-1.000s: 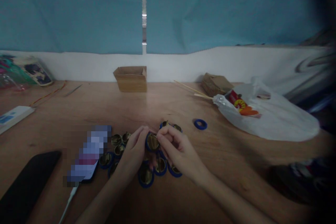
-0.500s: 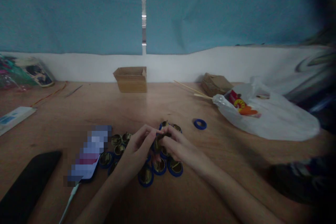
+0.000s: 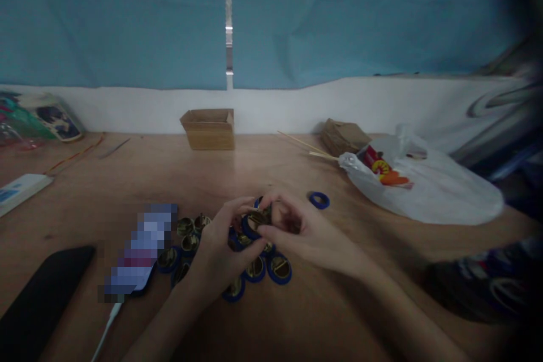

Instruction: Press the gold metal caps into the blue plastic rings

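Observation:
A round gold-coloured metal piece with a blue rim [image 3: 251, 226] is held up over a group of similar pieces. My right hand [image 3: 309, 232] grips its right side, the thumb at the lower edge and the fingers bent behind. On the other side is my left hand [image 3: 216, 249], fingers apart and curved, fingertips at or near the piece's top edge. Its thumb stretches below the piece; contact there is unclear. Several blue-rimmed pieces [image 3: 279, 267] lie on the table under and around both hands. Smaller gold-coloured rounds [image 3: 185, 226] lie left of my left hand, partly hidden.
A loose blue ring [image 3: 319, 200] lies right of my hands. A phone [image 3: 142, 251] with a white cable and a black flat object [image 3: 48, 288] lie left. Farther back are an open cardboard box [image 3: 210, 130], a brown package [image 3: 344, 136], thin sticks and a white plastic bag [image 3: 445, 192].
My fingertips were pinched close together; now my hands have opened apart around the piece, and its gold face shows more. The whole view has shifted slightly.

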{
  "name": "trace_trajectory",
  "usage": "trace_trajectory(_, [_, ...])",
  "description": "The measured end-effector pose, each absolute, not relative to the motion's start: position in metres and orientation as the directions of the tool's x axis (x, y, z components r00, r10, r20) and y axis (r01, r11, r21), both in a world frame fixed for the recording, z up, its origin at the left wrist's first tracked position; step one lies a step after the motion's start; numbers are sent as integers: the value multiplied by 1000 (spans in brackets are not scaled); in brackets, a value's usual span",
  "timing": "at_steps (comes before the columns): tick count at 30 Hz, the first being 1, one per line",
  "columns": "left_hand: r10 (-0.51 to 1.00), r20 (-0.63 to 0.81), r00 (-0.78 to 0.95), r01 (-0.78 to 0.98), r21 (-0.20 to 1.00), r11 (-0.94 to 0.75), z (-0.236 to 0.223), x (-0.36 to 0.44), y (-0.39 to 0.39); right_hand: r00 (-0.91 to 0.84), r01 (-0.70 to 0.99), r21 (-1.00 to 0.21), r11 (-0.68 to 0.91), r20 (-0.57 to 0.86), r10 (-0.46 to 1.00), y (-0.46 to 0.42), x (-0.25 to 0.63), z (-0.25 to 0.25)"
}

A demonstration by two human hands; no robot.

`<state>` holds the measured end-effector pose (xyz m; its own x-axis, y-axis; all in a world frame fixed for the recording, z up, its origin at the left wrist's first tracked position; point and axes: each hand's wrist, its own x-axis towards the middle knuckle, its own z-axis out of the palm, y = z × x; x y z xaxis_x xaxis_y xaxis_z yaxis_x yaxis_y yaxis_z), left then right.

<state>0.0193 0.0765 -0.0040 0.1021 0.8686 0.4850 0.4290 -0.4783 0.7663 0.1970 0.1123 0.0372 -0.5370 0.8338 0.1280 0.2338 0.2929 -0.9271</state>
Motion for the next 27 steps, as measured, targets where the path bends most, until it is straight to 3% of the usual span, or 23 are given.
trace_trajectory(4, [809, 564, 169, 509, 652, -561, -5, 20, 76, -519, 444, -752, 487, 227, 824, 111, 193, 31])
trace_trajectory(8, [808, 542, 231, 540, 619, -570, -2, 18, 76, -512, 576, -598, 557, 267, 816, 109, 206, 45])
trace_trajectory(15, [846, 410, 342, 648, 549, -528, -3, 18, 80, -490, 785, -402, 471, 62, 870, 87, 267, 49])
trace_trajectory(20, [804, 381, 456, 646, 480, -593, -7, 23, 77, -439, 838, -393, 380, -71, 895, 62, 285, 18])
trace_trajectory(24, [760, 388, 521, 610, 454, -650, -8, 25, 75, -266, 846, -449, 287, 111, 958, 59, 289, 21])
trace_trajectory(27, [744, 438, 504, 593, 451, -667, -5, 21, 78, -138, 885, -403, 233, 251, 958, 83, 295, 32])
